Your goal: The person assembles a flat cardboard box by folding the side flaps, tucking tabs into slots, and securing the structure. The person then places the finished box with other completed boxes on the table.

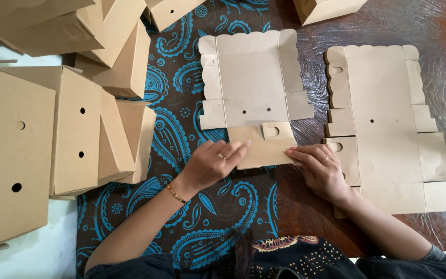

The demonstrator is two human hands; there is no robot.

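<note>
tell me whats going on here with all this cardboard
A person is folding a flat cardboard box blank on a table. The left hand and right hand both press on the lower flap, which is folded over. To the right lies a stack of unfolded blanks. To the left, finished boxes are piled up. A blue paisley cloth covers part of the table.

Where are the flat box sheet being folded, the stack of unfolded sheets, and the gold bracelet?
flat box sheet [251,77], head view, middle panel.
stack of unfolded sheets [383,103], head view, top sheet's upper panel.
gold bracelet [175,193], head view, band on the left wrist.
</note>
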